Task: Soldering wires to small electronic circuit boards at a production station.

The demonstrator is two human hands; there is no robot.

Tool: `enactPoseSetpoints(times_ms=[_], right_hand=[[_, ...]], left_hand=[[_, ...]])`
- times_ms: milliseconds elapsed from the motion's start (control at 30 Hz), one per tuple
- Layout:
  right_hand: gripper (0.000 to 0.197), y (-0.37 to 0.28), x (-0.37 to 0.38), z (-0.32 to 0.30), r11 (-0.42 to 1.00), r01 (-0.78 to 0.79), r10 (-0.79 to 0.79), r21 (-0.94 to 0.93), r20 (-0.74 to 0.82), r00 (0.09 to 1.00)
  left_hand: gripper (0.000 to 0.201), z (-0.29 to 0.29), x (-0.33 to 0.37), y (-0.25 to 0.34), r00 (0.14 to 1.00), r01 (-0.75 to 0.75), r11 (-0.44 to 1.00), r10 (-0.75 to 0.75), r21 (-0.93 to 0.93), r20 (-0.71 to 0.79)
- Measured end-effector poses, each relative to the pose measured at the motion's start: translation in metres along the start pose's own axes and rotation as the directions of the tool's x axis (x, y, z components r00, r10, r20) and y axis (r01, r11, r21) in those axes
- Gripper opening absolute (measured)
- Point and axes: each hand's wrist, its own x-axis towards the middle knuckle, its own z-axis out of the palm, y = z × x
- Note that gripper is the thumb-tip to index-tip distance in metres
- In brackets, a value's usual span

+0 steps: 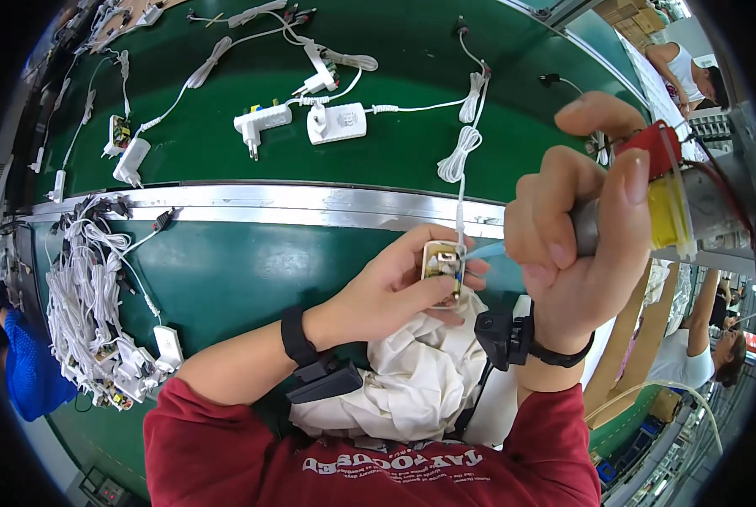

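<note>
My left hand (395, 279) is closed around an opened white power adapter (442, 262), its circuit board facing up and its white cord running away to the far side. In my right hand (576, 220) is a grey cylindrical dispenser (586, 226) with yellow and red parts. Its thin blue tapered nozzle (489, 251) points left, the tip at the edge of the adapter's board. The fingers wrap the barrel, with the thumb beside the red part. Whether the tip touches the board is too small to tell. Below the adapter, a crumpled white cloth (420, 380) lies over my lap.
A heap of white corded adapters (99, 304) lies at the left on the green bench. Past a metal rail (251, 196), a green belt (226, 76) carries several adapters, among them a white one (337, 123). Other people work at the left and far right.
</note>
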Motion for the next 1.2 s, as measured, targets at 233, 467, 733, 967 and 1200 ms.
enactPoseSetpoints(times_ms=[233,467,733,967,1200], right_hand=[[0.035,-0.003,-0.008,0.007,0.999,-0.029,0.029,0.02,0.044,0.999],[0.034,-0.001,-0.009,0.016,0.997,-0.053,0.059,0.062,-0.103,0.993],[0.032,-0.012,-0.001,0.015,0.998,-0.056,0.058,-0.031,0.073,0.996],[0.034,-0.011,0.003,0.026,0.996,-0.079,0.083,-0.05,0.097,0.992],[0.037,-0.012,0.0,0.027,0.993,-0.105,0.111,-0.06,0.109,0.988]], left_hand=[[0.037,-0.004,-0.001,0.014,0.993,-0.076,0.982,0.06,-0.173,-0.1],[0.038,-0.004,-0.002,0.014,0.993,-0.097,0.974,0.08,-0.206,-0.086],[0.037,-0.007,-0.001,0.017,0.996,-0.086,0.941,0.081,-0.327,-0.028],[0.039,-0.008,-0.003,0.018,0.991,-0.065,0.892,0.111,-0.447,0.078],[0.039,-0.007,-0.001,0.018,0.988,-0.066,0.868,0.125,-0.492,0.088]])
